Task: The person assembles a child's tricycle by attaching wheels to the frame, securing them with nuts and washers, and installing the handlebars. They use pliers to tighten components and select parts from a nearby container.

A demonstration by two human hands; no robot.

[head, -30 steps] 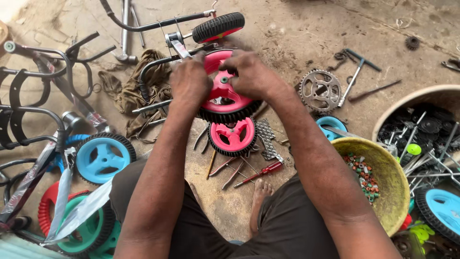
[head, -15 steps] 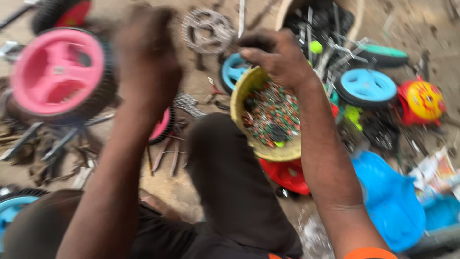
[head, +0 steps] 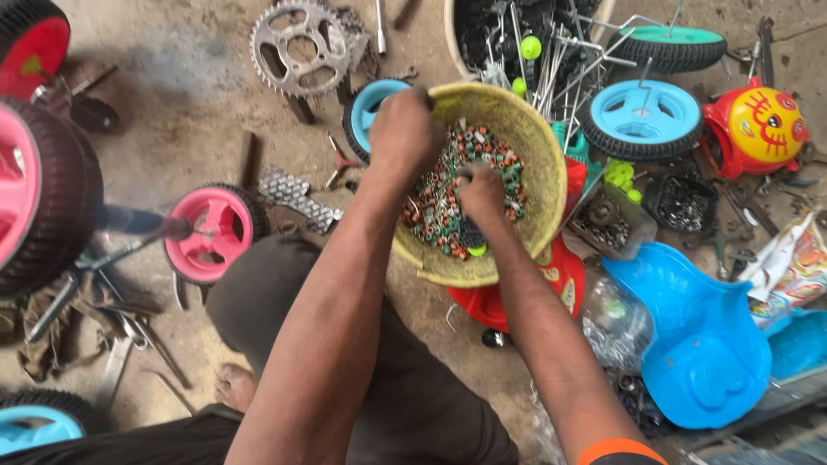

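Your left hand (head: 405,129) has left the pink wheel (head: 17,194), now far left, and grips the near-left rim of the yellow bowl (head: 525,129). Your right hand (head: 481,191) has gone from the rim into the small parts (head: 435,211), fingers curled; whether they pinch one, you cannot tell.

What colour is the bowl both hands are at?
Yellow bowl, seen in the head view.
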